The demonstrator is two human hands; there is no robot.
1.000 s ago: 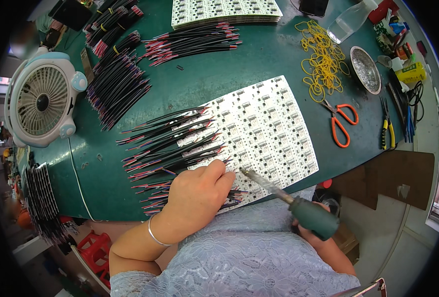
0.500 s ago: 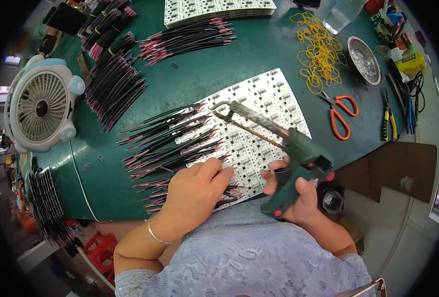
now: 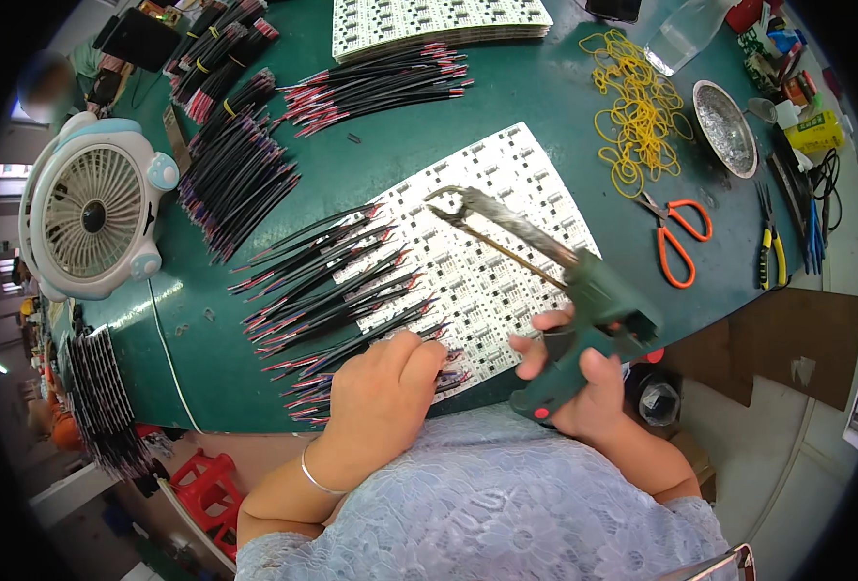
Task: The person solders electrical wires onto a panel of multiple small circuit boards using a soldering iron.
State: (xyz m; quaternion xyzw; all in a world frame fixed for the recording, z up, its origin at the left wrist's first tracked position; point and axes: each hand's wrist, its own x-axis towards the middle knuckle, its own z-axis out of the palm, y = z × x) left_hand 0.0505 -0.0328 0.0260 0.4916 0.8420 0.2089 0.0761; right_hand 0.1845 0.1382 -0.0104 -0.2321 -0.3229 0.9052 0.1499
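Note:
A white circuit-board panel [image 3: 487,252], dotted with rows of small dark parts, lies at a slant on the green table before me. Short black wires [image 3: 303,281] with red and blue ends lie in rows along its left side. My left hand [image 3: 381,392] rests closed over the lowest wires at the panel's near edge; its fingertips are tucked under, so what they pinch is hidden. A dark green soldering gun [image 3: 598,310] is gripped in my right hand [image 3: 584,387]. Its long tip and thin feed tube point left above the panel, clear of my left hand.
A white fan [image 3: 90,218] stands at the left near bundled wires [image 3: 240,189]. Behind lies a stack of panels [image 3: 439,29]. Yellow rubber bands [image 3: 632,107], a metal bowl [image 3: 724,128], orange-handled scissors [image 3: 676,242] and yellow-black pliers [image 3: 770,242] are on the right.
The panel and its wires have shifted slightly left on the table. My left hand has drawn a little toward me. The soldering gun stays in my right hand, and the whole view has shifted slightly.

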